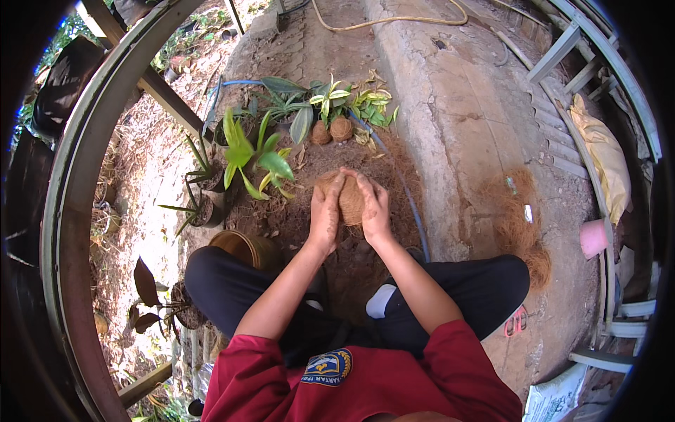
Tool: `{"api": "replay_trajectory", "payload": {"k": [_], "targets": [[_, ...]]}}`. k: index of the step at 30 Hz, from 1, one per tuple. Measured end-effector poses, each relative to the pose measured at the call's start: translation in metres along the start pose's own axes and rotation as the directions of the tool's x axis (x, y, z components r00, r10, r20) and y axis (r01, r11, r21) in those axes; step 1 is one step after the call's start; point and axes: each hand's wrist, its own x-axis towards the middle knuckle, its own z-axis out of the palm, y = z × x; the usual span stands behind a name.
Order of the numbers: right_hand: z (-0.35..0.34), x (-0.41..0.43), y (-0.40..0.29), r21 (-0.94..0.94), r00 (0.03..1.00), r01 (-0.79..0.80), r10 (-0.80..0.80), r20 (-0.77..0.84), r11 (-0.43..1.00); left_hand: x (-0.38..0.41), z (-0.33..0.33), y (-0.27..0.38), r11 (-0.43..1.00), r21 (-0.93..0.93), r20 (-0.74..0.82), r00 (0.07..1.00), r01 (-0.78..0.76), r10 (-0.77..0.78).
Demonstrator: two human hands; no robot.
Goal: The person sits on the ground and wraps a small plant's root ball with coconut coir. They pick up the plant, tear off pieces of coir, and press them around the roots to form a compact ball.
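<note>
Between my two palms sits a ball wrapped in brown coconut fibre (352,204), held above the dark soil. My left hand (324,215) presses its left side, and my right hand (375,209) cups the right side, with fingertips close together at the far end. Soil smudges both hands. A plant with broad green leaves (253,153) leans out beyond my left hand; where its stem meets the ball is hidden. Farther ahead, two finished-looking fibre balls (341,129) rest on the ground beneath variegated leaves (330,97).
A brown pot (242,247) lies tilted by my left knee. Small potted plants (208,211) line the left. Loose coconut fibre (517,211) and red-handled scissors (516,322) lie on the right concrete. A blue hose (401,176) crosses the soil. A pink pot (594,238) stands far right.
</note>
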Motion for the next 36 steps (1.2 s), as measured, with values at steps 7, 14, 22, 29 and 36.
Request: {"api": "replay_trajectory", "payload": {"k": [7, 14, 22, 29, 36], "targets": [[-0.008, -0.001, -0.014, 0.320, 0.904, -0.411, 0.426, 0.024, 0.854, -0.006, 0.002, 0.001, 0.996, 0.088, 0.072, 0.997, -0.026, 0.019], [-0.020, 0.006, -0.016, -0.399, 0.852, 0.523, -0.473, 0.224, 0.753, 0.008, -0.012, 0.011, 0.843, -0.367, 0.224, 0.917, 0.394, -0.331], [0.007, -0.008, -0.010, -0.546, 0.808, 0.561, -0.556, 0.198, 0.622, -0.009, -0.002, -0.003, 0.936, -0.302, 0.165, 0.977, 0.182, -0.136], [0.016, -0.015, -0.004, 0.357, 0.950, -0.075, 0.176, -0.259, 0.931, -0.016, 0.013, -0.005, 0.976, 0.147, -0.121, 0.976, -0.162, 0.180], [0.015, -0.011, -0.009, 0.177, 0.971, -0.155, 0.183, -0.157, 0.972, -0.001, 0.004, -0.010, 0.984, -0.116, -0.238, 0.966, -0.134, 0.103]]}}
